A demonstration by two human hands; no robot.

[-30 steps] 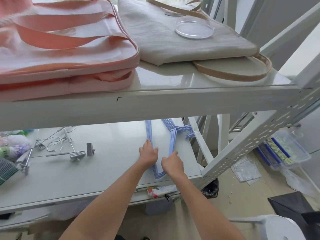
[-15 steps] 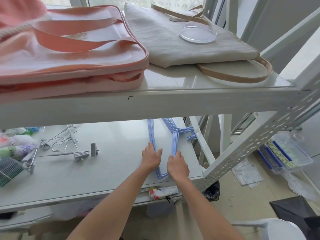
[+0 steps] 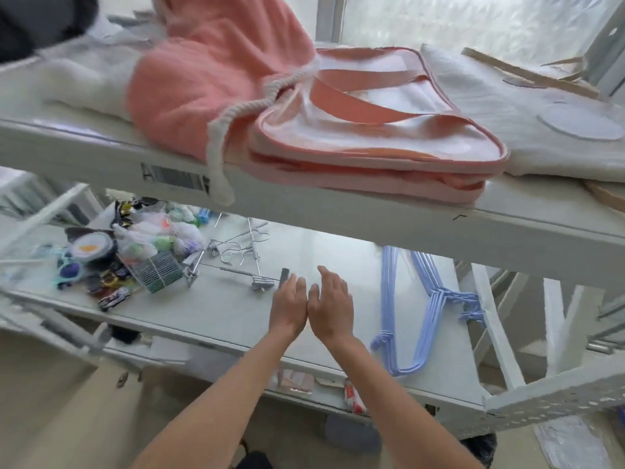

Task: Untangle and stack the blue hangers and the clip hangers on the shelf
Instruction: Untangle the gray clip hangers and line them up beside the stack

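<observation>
The blue hangers lie stacked flat on the lower shelf, long axis running front to back, hooks pointing right. The clip hangers sprawl tangled farther left. Between them, left hand and right hand hover with fingers released, holding nothing.

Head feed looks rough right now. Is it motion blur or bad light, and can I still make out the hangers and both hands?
Head view: motion blur, worst at the left edge and upper shelf; bright window backlight washes out the top right; wide-angle bends the shelf edges. Blue hangers and clip hangers stay readable, as do the left hand and right hand, both open and empty.
</observation>
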